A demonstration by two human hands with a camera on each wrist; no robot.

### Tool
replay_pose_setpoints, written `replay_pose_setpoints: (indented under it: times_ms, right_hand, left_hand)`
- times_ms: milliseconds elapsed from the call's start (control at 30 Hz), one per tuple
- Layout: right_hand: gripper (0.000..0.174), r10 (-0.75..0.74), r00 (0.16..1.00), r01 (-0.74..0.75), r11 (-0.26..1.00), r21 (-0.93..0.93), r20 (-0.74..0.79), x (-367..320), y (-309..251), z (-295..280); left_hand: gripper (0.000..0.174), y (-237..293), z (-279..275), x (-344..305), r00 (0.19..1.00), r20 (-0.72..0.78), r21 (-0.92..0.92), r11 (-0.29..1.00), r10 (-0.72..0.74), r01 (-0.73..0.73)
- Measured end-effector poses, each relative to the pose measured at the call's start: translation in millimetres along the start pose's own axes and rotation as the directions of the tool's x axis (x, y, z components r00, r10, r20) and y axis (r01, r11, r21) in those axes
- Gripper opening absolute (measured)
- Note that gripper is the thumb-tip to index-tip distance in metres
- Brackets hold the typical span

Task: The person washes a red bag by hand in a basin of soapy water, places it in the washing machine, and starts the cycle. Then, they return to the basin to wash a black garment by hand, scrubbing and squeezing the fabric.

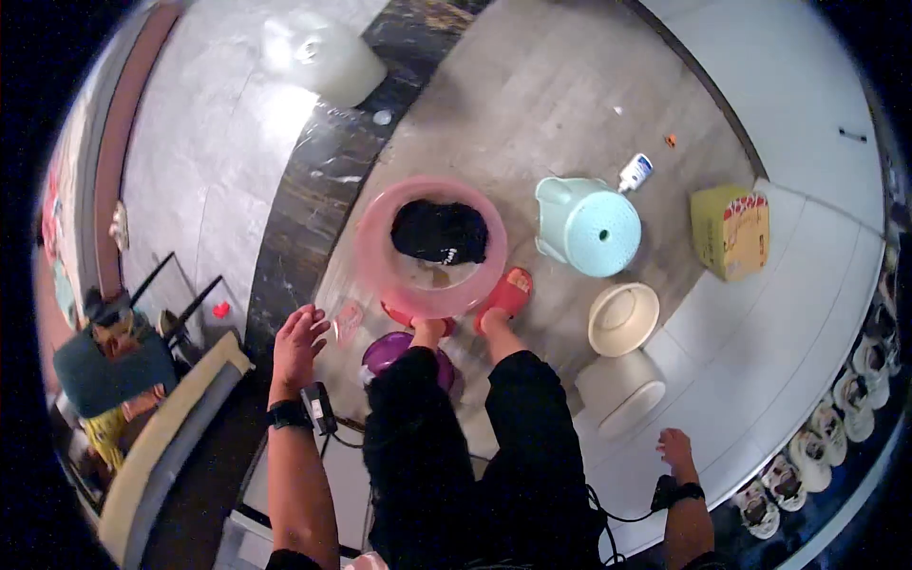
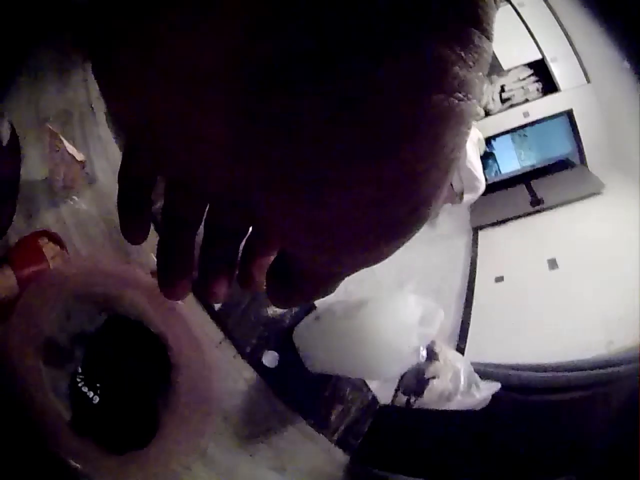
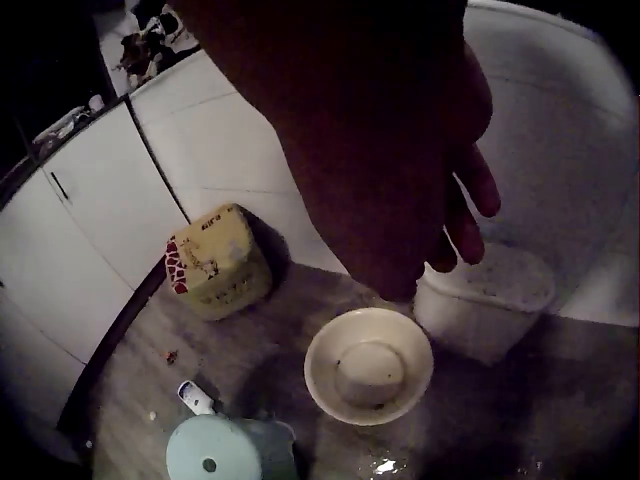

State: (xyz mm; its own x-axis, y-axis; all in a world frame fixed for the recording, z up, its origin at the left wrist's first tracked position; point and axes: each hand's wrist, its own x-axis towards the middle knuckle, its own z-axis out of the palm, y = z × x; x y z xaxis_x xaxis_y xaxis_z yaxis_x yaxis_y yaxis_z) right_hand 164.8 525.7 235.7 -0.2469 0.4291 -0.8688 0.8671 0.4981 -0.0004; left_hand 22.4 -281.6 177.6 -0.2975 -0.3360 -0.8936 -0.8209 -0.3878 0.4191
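Note:
My left hand (image 1: 299, 347) hangs in the air with loose fingers and holds nothing, left of the pink basin (image 1: 372, 271). Inside that basin lies a black cloth garment (image 1: 439, 231) with white lettering, and a little water shows beside it. Over on the right, my right hand (image 1: 676, 451) is also free, its fingers slightly bent. The right wrist view has it above a cream basin (image 3: 369, 366) and a white bin (image 3: 485, 305). A light blue stool (image 1: 594, 233) stands on the floor right of the pink basin.
My feet in red slippers (image 1: 508, 293) are at the pink basin's near edge. A purple basin (image 1: 385, 353) sits by my leg. Beyond the stool are a white bottle (image 1: 636, 172) and a yellow box (image 1: 730, 233). A translucent jug (image 1: 332, 66) stands past the dark stone strip (image 1: 323, 171).

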Motion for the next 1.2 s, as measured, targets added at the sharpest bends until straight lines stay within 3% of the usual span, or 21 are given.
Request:
replay_pose_setpoints:
  times_ms: [33, 100, 167, 333, 433, 500, 533, 567, 633, 700, 800, 867, 900, 933, 967, 1000, 1033, 1067, 1100, 1200]
  right_hand:
    - [0.025, -0.150, 0.988, 0.155, 0.975, -0.159, 0.046, 4, 19, -15]
    - [0.026, -0.121, 0.991, 0.130, 0.958, -0.254, 0.051, 0, -25, -22]
    - [0.028, 0.212, 0.976, -0.217, 0.968, -0.124, -0.051, -43, -136, 8]
    - [0.023, -0.063, 0.998, 0.064, 0.953, -0.295, 0.013, -18, -269, 50]
    - [0.022, -0.283, 0.948, 0.318, 0.870, -0.376, 0.148, -3, -348, 72]
    - [0.025, -0.421, 0.853, 0.511, 0.795, -0.328, 0.309, 4, -394, 78]
    - [0.024, -0.525, 0.794, 0.604, 0.620, -0.501, 0.308, 60, -409, 72]
    - [0.023, -0.609, 0.711, 0.656, 0.392, -0.646, 0.352, 109, -429, 64]
    - [0.022, -0.587, 0.703, 0.704, 0.492, -0.513, 0.402, 93, -480, 79]
    - [0.022, -0.577, 0.683, 0.722, 0.440, -0.534, 0.448, 40, -518, 95]
    - [0.023, -0.590, 0.668, 0.720, 0.360, -0.594, 0.453, -8, -550, 96]
    - [0.027, -0.585, 0.668, 0.707, 0.306, -0.637, 0.460, -19, -563, 96]
    - [0.030, -0.579, 0.662, 0.709, 0.279, -0.648, 0.475, -23, -563, 94]
    - [0.034, -0.573, 0.658, 0.709, 0.252, -0.658, 0.489, -23, -561, 92]
    - [0.036, -0.532, 0.596, 0.778, 0.197, -0.597, 0.601, 28, -577, 72]
    - [0.031, -0.543, 0.613, 0.758, 0.198, -0.622, 0.574, 21, -565, 81]
    - [0.027, -0.552, 0.631, 0.735, 0.202, -0.647, 0.545, 14, -549, 88]
    - [0.022, -0.560, 0.651, 0.709, 0.209, -0.673, 0.512, 5, -533, 96]
    - [0.021, -0.551, 0.651, 0.710, 0.199, -0.675, 0.522, 7, -522, 100]
    - [0.020, -0.501, 0.669, 0.700, 0.175, -0.692, 0.549, 18, -480, 118]
  left_hand:
    - [0.037, -8, -14, -3, 1.000, -0.013, -0.026, 1.000, -0.003, 0.002]
    - [0.037, -29, -48, -1, 0.994, -0.101, -0.084, 0.996, -0.038, 0.029]
    - [0.037, -55, -92, -6, 0.979, -0.188, -0.197, 0.979, -0.079, 0.041]
    - [0.043, -141, -198, -63, 0.915, -0.384, -0.376, 0.926, -0.124, -0.033]
    - [0.045, -227, -231, -108, 0.807, -0.545, -0.502, 0.860, -0.229, -0.094]
    - [0.042, -269, -221, -150, 0.747, -0.579, -0.570, 0.817, -0.326, -0.086]
    - [0.040, -291, -216, -149, 0.722, -0.586, -0.582, 0.811, -0.368, -0.059]
    - [0.042, -345, -210, -152, 0.737, -0.569, -0.636, 0.764, -0.365, -0.113]
    - [0.046, -375, -175, -190, 0.645, -0.627, -0.601, 0.798, -0.437, -0.044]
    - [0.054, -397, -137, -226, 0.600, -0.658, -0.588, 0.809, -0.455, -0.031]
    - [0.055, -483, -98, -271, 0.475, -0.706, -0.603, 0.798, -0.525, -0.014]
    - [0.061, -497, -89, -314, 0.383, -0.689, -0.688, 0.721, -0.615, -0.079]
    - [0.066, -531, -88, -333, 0.319, -0.704, -0.683, 0.729, -0.635, -0.056]
    - [0.069, -564, -85, -355, 0.226, -0.716, -0.687, 0.725, -0.661, -0.056]
    - [0.070, -620, -89, -382, 0.193, -0.728, -0.660, 0.749, -0.658, 0.061]
    - [0.066, -647, -86, -410, 0.246, -0.623, -0.781, 0.605, -0.742, -0.152]
    - [0.045, -659, -81, -428, 0.034, -0.704, -0.710, 0.702, -0.710, -0.055]
    - [0.027, -670, -78, -449, -0.009, -0.674, -0.733, 0.671, -0.738, -0.114]
    - [0.022, -677, -76, -469, -0.001, -0.608, -0.779, 0.596, -0.794, -0.197]
    - [0.021, -686, -73, -511, -0.119, -0.595, -0.764, 0.606, -0.795, -0.224]
